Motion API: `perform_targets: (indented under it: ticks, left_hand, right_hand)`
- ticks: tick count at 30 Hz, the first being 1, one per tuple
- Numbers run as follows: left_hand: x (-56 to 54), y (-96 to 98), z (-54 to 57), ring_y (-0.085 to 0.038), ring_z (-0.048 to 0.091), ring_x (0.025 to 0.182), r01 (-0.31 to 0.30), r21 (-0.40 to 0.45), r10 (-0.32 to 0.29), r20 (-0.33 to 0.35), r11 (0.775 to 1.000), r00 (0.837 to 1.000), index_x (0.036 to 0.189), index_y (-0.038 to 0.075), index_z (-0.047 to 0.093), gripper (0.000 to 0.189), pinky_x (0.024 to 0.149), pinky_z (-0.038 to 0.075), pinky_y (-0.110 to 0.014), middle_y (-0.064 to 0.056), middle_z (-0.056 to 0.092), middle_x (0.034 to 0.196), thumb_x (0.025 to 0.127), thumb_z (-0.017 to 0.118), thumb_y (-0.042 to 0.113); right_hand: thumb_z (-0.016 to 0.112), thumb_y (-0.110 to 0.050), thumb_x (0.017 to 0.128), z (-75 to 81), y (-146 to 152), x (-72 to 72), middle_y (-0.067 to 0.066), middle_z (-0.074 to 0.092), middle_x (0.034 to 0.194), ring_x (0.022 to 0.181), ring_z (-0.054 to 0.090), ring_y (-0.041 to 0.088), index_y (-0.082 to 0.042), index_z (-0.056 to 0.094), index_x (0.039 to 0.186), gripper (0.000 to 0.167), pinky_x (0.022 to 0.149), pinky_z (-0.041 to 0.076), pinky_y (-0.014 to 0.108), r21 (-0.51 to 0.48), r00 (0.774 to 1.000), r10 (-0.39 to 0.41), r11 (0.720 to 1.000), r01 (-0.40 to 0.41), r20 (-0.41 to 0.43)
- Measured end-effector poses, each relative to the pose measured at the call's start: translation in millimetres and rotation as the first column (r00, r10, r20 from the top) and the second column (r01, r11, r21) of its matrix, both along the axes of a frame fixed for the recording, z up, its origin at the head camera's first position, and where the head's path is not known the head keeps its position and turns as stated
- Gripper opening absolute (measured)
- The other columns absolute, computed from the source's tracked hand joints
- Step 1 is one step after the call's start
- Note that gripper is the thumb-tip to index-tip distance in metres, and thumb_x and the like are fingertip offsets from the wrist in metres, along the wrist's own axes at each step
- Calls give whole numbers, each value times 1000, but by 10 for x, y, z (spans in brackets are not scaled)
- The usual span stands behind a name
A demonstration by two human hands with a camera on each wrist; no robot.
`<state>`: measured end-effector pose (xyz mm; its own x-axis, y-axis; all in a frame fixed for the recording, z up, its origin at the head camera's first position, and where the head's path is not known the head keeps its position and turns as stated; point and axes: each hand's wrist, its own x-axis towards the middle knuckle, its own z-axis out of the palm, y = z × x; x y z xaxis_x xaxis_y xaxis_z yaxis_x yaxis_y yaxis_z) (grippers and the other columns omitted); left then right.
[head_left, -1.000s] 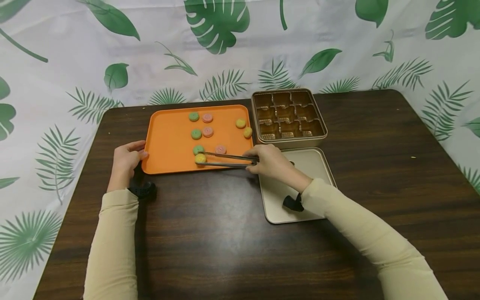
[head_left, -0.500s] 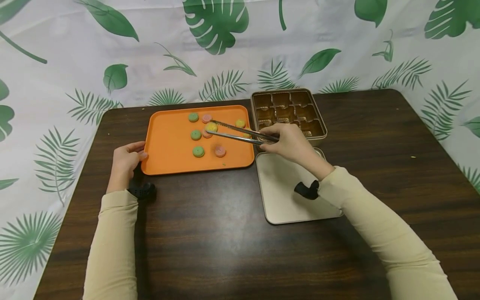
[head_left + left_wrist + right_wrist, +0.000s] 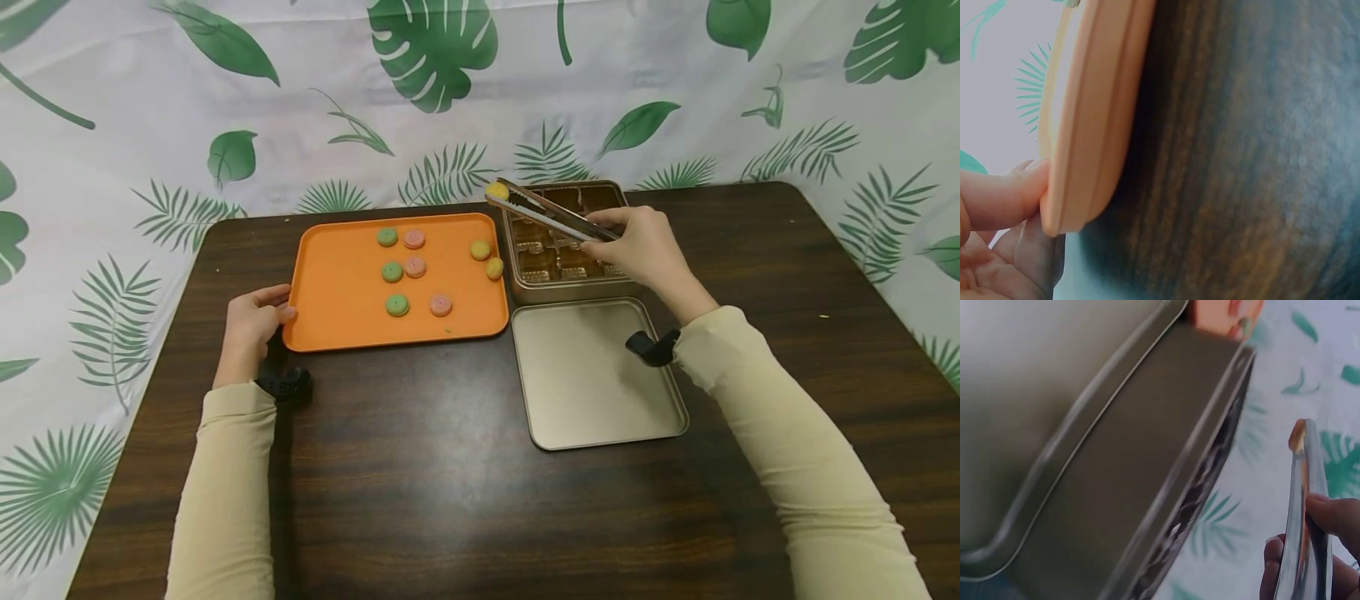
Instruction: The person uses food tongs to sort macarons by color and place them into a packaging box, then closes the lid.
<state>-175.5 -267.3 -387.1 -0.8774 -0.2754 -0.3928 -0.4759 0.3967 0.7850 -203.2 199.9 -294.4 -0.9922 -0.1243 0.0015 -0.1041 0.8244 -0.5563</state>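
In the head view my right hand (image 3: 647,250) grips a pair of metal tongs (image 3: 551,218), whose tips pinch a yellow macaron (image 3: 497,192). The macaron hangs by the upper left corner of a gold tin box (image 3: 577,292) with a brown divided insert. The right wrist view has the tongs (image 3: 1300,525) between thumb and fingers. At the left, my left hand (image 3: 253,323) holds the rim of an orange tray (image 3: 330,283); the left wrist view has the thumb (image 3: 1010,194) against its corner. Green macarons (image 3: 397,305), pink macarons (image 3: 441,305) and two yellow macarons (image 3: 480,250) lie on the tray.
A flat gold lid (image 3: 592,375) lies in front of the tin box. Everything stands on a dark wooden table (image 3: 420,467). Behind it hangs a white cloth (image 3: 315,158) with green leaf prints. A small green crumb (image 3: 448,331) is near the tray's front edge.
The tongs have lifted the yellow macaron from the tray's front and carried it up and right to the tin box. My left hand stays on the tray's rim.
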Motion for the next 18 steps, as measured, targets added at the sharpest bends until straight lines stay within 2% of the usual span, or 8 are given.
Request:
perform_targets:
  ticks: [3, 6, 9, 10, 12, 16, 18]
  left_hand:
    - [1, -5, -4, -24, 43, 135, 5, -9, -5, 2, 1000, 1000, 146, 7, 37, 51, 73, 45, -3, -14, 43, 147, 97, 48, 5]
    - [-2, -5, -5, -24, 43, 135, 6, -12, -6, 7, 1000, 1000, 147, 7, 37, 51, 87, 48, -10, -14, 43, 148, 97, 48, 5]
    - [-6, -2, -2, -24, 43, 135, 3, -13, -2, 15, 1000, 1000, 147, 8, 36, 51, 100, 46, -21, -13, 42, 148, 97, 47, 5]
    - [-8, -2, -1, -24, 43, 135, 2, -13, -2, 17, 1000, 1000, 147, 8, 36, 51, 103, 45, -23, -13, 42, 149, 97, 47, 5]
    - [-9, -2, 1, -24, 43, 136, 3, -16, -3, 21, 1000, 1000, 147, 8, 36, 51, 103, 45, -22, -13, 42, 149, 97, 47, 4]
    - [-14, -4, -3, -24, 43, 135, 5, -20, -4, 22, 1000, 1000, 147, 8, 36, 51, 96, 47, -15, -13, 43, 148, 97, 47, 4]
    - [-17, -1, -6, -23, 43, 134, 2, -17, -2, 21, 1000, 1000, 147, 8, 37, 51, 97, 47, -17, -14, 43, 148, 97, 47, 4]
  right_hand:
    - [68, -22, 87, -41, 93, -51, 25, 65, 111, 58, 49, 17, -7, 60, 130, 46, 51, 38, 27, 4, 999, -37, 999, 37, 30]
    - [67, -23, 87, -85, 166, -94, 25, 63, 118, 55, 47, 15, -6, 59, 130, 47, 51, 38, 27, 10, 998, -51, 999, 51, 47]
    - [67, -22, 87, -117, 212, -123, 27, 60, 125, 47, 42, 13, -5, 59, 130, 47, 48, 35, 28, 16, 997, -56, 998, 55, 53]
    - [67, -22, 87, -127, 222, -130, 28, 61, 123, 46, 40, 12, -5, 59, 130, 47, 48, 34, 28, 23, 997, -58, 998, 57, 50]
    - [67, -22, 87, -143, 238, -140, 28, 64, 117, 43, 36, 11, -4, 59, 129, 46, 46, 32, 28, 33, 997, -63, 998, 62, 42]
    - [66, -21, 87, -167, 259, -146, 28, 68, 93, 42, 29, 11, -2, 61, 127, 45, 44, 28, 28, 56, 997, -72, 996, 70, 32]
    - [66, -21, 87, -175, 267, -151, 28, 69, 96, 42, 27, 10, -2, 61, 127, 45, 44, 27, 28, 60, 997, -71, 996, 69, 38]
